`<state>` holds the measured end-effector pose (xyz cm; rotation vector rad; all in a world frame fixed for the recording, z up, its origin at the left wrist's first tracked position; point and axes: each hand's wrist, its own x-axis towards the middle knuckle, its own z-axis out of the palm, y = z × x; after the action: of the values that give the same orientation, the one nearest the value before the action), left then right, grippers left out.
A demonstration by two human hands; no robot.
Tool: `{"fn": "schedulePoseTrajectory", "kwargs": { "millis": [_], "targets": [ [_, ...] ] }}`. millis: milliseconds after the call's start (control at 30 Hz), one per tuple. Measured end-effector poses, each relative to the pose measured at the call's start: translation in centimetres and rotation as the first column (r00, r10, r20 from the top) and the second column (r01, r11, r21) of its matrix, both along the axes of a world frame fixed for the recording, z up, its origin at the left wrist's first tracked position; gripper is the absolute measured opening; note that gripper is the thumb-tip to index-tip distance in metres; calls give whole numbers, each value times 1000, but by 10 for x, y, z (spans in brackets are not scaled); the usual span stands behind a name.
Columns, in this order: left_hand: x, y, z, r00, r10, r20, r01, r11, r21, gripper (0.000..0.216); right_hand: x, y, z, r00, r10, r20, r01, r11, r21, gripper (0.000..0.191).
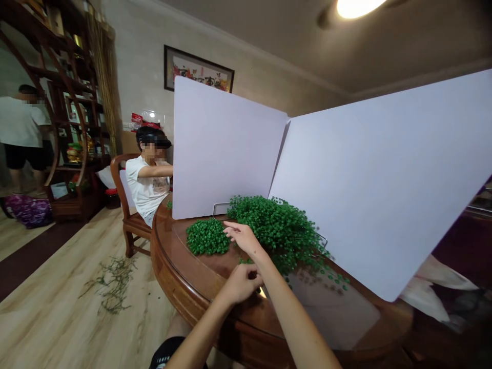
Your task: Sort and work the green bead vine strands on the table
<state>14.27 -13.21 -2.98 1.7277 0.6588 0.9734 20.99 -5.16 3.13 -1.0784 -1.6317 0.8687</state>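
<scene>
Right hand (243, 237) is reaching across the left forearm's line, hovering at the right edge of a compact mound of small, round, green plastic-looking leaves (207, 237); its fingers are pointing left, slightly apart, gripping nothing visible. Left hand (241, 283) is sitting nearer, partly behind the right forearm, fingers curling; can't tell whether they're pinching anything. Small green bits (245, 261) are showing just beyond it.

Step in hand looks like placing or sorting pieces at the mound; next move probably calls for a light fingertip pinch. Mound is lying left on the brown, round-edged wooden table (205, 274), long axis running roughly left-right. Larger loose green leafy heap (279, 220) is spreading to its right, long axis slanting far-left to near-right, stray sprigs (339, 280) pointing right. Two white, flat, upright panels (226, 148) are standing behind.
</scene>
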Motion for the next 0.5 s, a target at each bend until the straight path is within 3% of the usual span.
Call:
{"fn": "schedulePoseTrajectory", "kwargs": {
  "millis": [233,500],
  "targets": [
    [4,6,-5,990,60,124,-41,988,-148,31,52,-57,-14,968,-251,-6,248,952,178,33],
    [2,11,-7,975,126,183,-95,980,-172,29,82,-110,-39,930,-290,227,278,957,86,27]
  ]
}}
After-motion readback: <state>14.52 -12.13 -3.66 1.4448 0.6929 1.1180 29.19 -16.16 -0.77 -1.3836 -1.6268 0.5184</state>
